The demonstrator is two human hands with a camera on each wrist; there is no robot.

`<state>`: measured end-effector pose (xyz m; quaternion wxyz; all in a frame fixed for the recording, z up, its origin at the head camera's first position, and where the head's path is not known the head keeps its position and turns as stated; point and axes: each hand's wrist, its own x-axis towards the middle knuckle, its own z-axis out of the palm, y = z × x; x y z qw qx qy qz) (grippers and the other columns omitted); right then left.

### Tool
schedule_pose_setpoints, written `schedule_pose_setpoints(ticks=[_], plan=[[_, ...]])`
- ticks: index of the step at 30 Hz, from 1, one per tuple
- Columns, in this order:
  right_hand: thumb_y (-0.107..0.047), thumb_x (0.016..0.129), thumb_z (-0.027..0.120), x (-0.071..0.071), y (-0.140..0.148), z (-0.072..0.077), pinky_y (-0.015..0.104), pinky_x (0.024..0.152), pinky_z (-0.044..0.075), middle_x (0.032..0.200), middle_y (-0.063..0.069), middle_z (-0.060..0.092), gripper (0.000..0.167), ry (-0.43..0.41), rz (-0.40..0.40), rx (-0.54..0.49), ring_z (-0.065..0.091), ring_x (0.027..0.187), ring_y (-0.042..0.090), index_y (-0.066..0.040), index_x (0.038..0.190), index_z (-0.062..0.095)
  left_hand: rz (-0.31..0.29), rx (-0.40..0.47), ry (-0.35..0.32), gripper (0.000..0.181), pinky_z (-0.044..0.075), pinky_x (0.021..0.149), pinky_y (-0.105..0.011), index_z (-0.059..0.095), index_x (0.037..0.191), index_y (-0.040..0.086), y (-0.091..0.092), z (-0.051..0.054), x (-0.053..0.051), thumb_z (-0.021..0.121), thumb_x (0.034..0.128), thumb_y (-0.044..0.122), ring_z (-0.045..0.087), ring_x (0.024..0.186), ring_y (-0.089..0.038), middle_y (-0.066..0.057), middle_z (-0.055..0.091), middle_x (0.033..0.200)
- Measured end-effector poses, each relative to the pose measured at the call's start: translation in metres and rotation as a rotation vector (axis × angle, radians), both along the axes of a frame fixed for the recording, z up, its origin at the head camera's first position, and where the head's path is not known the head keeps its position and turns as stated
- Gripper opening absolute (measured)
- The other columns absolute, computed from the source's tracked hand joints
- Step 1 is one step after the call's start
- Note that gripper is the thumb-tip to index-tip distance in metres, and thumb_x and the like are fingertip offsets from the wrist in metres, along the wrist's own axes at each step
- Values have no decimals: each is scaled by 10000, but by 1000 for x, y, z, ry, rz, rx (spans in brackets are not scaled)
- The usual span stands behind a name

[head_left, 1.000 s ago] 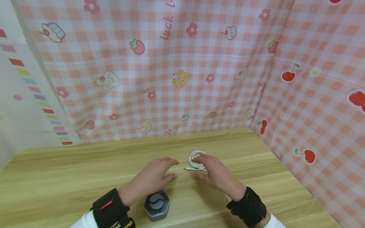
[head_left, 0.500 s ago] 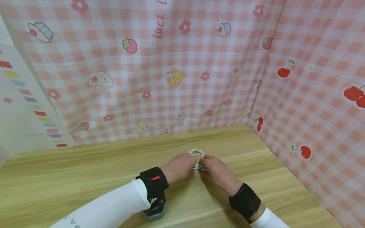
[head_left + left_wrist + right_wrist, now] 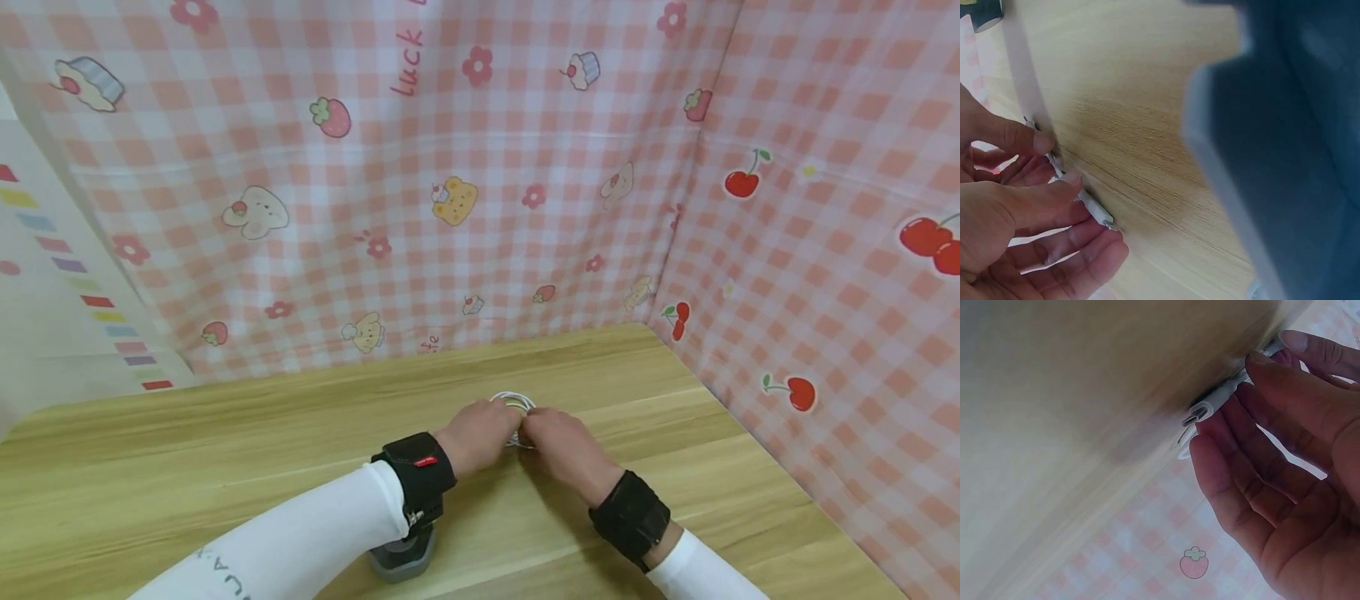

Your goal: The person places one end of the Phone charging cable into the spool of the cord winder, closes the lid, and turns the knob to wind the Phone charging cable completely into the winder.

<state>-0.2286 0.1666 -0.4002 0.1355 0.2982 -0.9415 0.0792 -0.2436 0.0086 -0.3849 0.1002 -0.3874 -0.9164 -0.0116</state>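
A coiled white charging cable (image 3: 513, 397) rests on the wooden table, its near part hidden behind both hands in the head view. My left hand (image 3: 482, 433) pinches one end by its white plug (image 3: 1094, 207), thumb on top and fingers beneath, the metal tip sticking out. Close beside it, my right hand (image 3: 564, 446) pinches the cable near another plug (image 3: 1210, 407), whose metal tip points away from the thumb. The two thumbs are a short gap apart in the wrist views.
A dark grey hexagonal box (image 3: 403, 558) stands under my left forearm, partly covered by the wristband; it looms large at the right of the left wrist view. A pink checked cloth (image 3: 450, 275) hangs behind the wooden table (image 3: 225, 450), and another cloth (image 3: 817, 275) borders its right side.
My left hand has moved right and forward from open beside the coil to pinching the cable. The right hand has closed on the cable too. The left forearm now covers much of the box.
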Motion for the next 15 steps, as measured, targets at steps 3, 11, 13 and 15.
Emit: schedule_pose_setpoints(ticks=[3,11,13,15], plan=[[-20,723,744,-2,-2,0,281,518,417,661,-26,551,243,-7,-7,3,480,600,104,-127,618,553,18,-4,-17,105,550,705,-337,653,939,117,1,0,-1,618,875,41,646,883,-209,-54,685,917],[33,726,712,-3,-4,1,263,486,385,629,-9,545,239,-32,-7,12,445,569,106,-109,586,581,15,11,-29,88,547,685,-334,653,928,116,2,0,-3,612,888,50,647,868,-209,-57,685,915],[33,724,716,-2,-4,2,256,484,380,626,-10,540,243,-41,-1,17,443,572,103,-113,585,581,12,15,-41,93,547,700,-341,657,930,118,1,1,-2,607,895,48,647,874,-210,-57,687,919],[26,725,716,-2,-3,2,249,480,368,617,-21,521,262,-38,4,19,427,569,96,-120,572,560,6,14,-51,101,545,713,-340,659,938,111,0,2,-1,607,893,38,646,877,-211,-57,688,919]])
